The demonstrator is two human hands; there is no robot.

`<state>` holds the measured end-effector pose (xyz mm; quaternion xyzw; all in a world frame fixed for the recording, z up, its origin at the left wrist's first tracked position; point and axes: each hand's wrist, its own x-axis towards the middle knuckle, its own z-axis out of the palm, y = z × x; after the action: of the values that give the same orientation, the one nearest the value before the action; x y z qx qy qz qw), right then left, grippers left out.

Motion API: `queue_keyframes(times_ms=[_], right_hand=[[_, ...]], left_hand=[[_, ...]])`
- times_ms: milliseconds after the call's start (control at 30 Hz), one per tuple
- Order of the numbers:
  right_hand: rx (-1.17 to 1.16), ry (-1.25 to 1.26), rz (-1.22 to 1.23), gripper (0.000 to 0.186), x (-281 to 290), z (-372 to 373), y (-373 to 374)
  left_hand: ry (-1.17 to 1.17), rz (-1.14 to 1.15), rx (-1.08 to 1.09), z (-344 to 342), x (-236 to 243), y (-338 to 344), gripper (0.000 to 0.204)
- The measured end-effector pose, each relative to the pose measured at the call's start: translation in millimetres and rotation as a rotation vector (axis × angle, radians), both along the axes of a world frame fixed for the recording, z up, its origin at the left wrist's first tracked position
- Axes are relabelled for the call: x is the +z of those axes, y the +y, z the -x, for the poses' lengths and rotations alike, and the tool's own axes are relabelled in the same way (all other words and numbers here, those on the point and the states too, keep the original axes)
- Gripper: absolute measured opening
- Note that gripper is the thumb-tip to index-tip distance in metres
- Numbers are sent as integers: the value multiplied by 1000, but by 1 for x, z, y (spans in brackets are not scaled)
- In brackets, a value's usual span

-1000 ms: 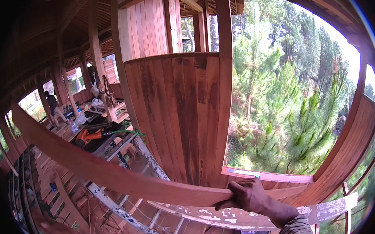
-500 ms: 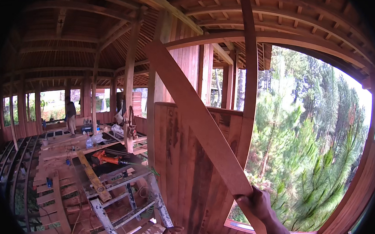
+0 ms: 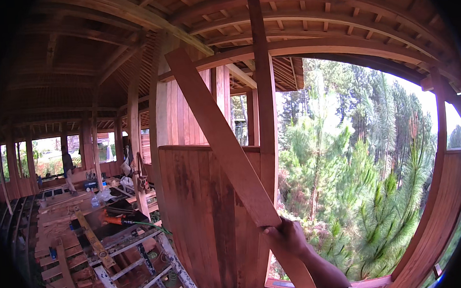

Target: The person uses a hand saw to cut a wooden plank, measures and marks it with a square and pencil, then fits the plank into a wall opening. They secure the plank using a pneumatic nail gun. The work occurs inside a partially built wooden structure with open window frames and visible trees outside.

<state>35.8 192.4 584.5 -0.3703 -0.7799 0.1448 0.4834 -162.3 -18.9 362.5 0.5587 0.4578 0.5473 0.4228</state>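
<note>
My right hand (image 3: 289, 236) grips a long, flat reddish-brown wooden board (image 3: 224, 142) near its lower end. The board leans up to the left, in front of the plank wall panel (image 3: 191, 198) and the window opening. Its upper end stands near the beam under the roof. My fingers wrap round the edge of the board, with the thumb lying across its face. My left hand is out of the picture.
To the left stands a paint-spattered stepladder (image 3: 137, 263). On its top lie an orange power tool (image 3: 112, 219) and a yellow spirit level (image 3: 93, 240). Another person (image 3: 68, 168) stands far left, beyond open floor joists (image 3: 16, 223). An upright post (image 3: 263, 90) rises beside the window opening.
The view has swung to the right, so the ladder and wall sit further left. My left hand has left the picture. My right hand still holds the board.
</note>
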Motion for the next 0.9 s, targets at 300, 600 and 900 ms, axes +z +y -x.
queue_keyframes(times_ms=[300, 600, 900], right_hand=[[64, 133, -77, 51, 31, -6, 44], [17, 266, -144, 56, 46, 1, 88], [-49, 311, -183, 59, 102, 41, 140]], left_hand=[[58, -72, -231, -15, 12, 46, 46], [61, 12, -449, -9, -13, 113, 57], [296, -408, -40, -16, -18, 220, 71]])
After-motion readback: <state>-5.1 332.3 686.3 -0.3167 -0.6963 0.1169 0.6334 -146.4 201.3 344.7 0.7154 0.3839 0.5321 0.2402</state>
